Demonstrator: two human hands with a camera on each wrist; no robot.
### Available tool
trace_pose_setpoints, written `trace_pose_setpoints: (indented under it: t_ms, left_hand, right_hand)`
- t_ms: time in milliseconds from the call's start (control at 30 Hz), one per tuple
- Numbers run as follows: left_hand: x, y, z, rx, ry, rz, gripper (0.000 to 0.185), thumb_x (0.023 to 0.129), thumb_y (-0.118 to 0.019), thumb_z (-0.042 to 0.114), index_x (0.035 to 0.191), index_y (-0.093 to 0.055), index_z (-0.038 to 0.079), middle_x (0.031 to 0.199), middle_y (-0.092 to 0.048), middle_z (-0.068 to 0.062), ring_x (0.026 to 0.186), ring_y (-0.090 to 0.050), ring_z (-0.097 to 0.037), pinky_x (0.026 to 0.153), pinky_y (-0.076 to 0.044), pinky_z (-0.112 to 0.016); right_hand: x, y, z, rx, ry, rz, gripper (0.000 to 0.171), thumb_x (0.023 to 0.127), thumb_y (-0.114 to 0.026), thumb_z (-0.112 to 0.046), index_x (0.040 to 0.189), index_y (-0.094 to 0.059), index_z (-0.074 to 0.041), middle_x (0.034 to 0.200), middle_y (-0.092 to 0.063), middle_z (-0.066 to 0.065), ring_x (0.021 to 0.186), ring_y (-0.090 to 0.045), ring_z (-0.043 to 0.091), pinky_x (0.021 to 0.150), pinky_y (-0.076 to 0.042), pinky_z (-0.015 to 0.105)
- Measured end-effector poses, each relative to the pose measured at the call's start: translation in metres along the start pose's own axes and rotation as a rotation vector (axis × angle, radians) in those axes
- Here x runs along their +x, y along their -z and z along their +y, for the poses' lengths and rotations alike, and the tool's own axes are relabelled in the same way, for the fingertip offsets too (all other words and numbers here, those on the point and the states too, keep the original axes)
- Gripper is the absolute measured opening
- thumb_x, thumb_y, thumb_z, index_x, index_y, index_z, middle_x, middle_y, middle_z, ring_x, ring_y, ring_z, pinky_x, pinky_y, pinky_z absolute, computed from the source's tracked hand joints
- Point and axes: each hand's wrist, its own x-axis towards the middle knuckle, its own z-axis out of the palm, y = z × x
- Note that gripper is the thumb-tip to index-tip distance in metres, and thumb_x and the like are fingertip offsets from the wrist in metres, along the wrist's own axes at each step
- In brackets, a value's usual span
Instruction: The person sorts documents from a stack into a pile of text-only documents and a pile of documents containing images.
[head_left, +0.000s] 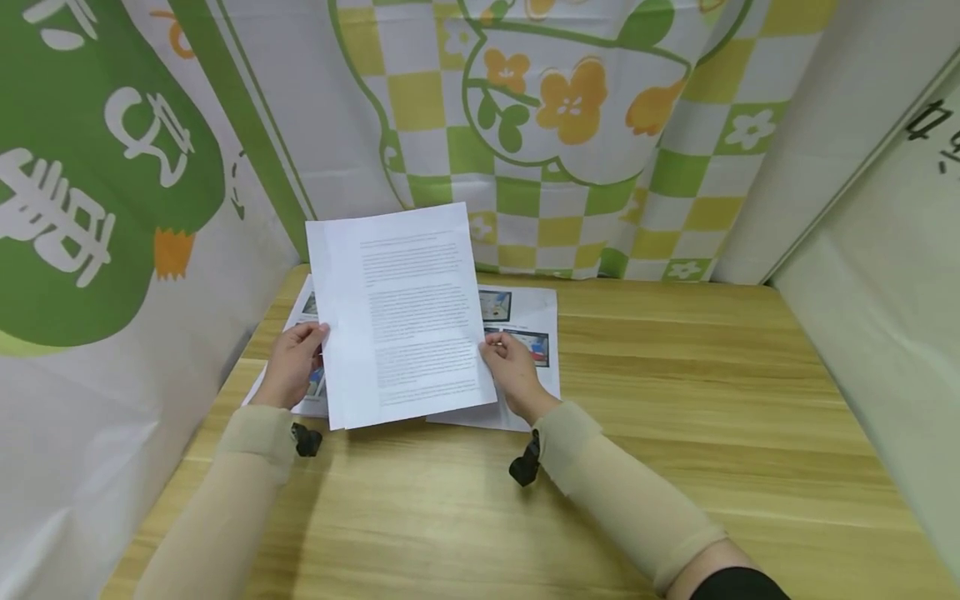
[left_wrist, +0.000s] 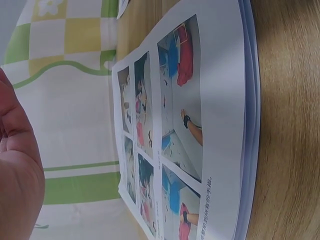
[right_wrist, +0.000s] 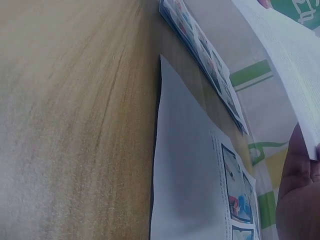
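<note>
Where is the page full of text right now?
In the head view the text page is held up between the left hand and right hand, above the picture sheets lying on the wooden table.

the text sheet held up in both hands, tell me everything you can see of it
The text sheet is white paper printed with blocks of small dark text, too fine to read, with a wide blank margin on its left. It looks thin and slightly bowed, and may be more than one page. It is lifted off the wooden table, tilted toward the camera, above photo-printed pages lying flat. The left hand pinches its left edge and the right hand its right edge.
</note>
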Motion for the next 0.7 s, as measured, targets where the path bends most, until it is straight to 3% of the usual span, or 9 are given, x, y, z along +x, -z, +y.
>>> trace_pose_setpoints:
  t_ms: [200, 367, 533, 700]
  left_hand:
    - [0.0006, -0.0029, -0.0012, -0.066, 0.003, 0.003, 0.019, 0.109, -0.053, 0.012, 0.093, -0.063, 0.010, 0.087, -0.063, 0.006, 0.076, -0.061, -0.006, 0.064, -0.053, -0.020]
    - [-0.0001, -0.0025, -0.0018, -0.081, 0.001, 0.002, 0.018, 0.110, -0.050, 0.013, 0.097, -0.062, 0.010, 0.088, -0.063, 0.007, 0.077, -0.061, -0.005, 0.065, -0.052, -0.019]
    - [0.0003, -0.0003, -0.0037, -0.148, -0.024, 0.001, 0.025, 0.111, -0.042, 0.007, 0.095, -0.060, 0.010, 0.086, -0.063, 0.007, 0.075, -0.060, -0.004, 0.063, -0.050, -0.019]
    - [0.0013, -0.0003, -0.0046, -0.204, -0.056, -0.014, 0.030, 0.111, -0.043, 0.008, 0.091, -0.065, 0.014, 0.084, -0.064, 0.006, 0.074, -0.060, -0.006, 0.064, -0.050, -0.020]
  right_hand:
    - [0.0004, -0.0022, 0.0019, 0.057, 0.004, -0.015, 0.011, 0.104, -0.059, -0.007, 0.112, -0.062, 0.000, 0.094, -0.068, 0.013, 0.077, -0.062, 0.016, 0.064, -0.051, 0.024]
    - [-0.0005, -0.0019, 0.0037, 0.068, 0.010, -0.047, 0.005, 0.105, -0.057, -0.005, 0.108, -0.060, -0.003, 0.095, -0.067, 0.013, 0.079, -0.062, 0.018, 0.066, -0.051, 0.025]
    - [-0.0014, -0.0001, 0.0051, 0.065, 0.026, -0.099, 0.004, 0.104, -0.056, 0.000, 0.106, -0.059, -0.001, 0.094, -0.065, 0.011, 0.082, -0.060, 0.017, 0.070, -0.049, 0.025]
    - [-0.0016, 0.0021, 0.0065, 0.087, 0.036, -0.136, 0.006, 0.103, -0.054, 0.002, 0.101, -0.058, -0.002, 0.090, -0.062, 0.007, 0.080, -0.058, 0.015, 0.070, -0.048, 0.024]
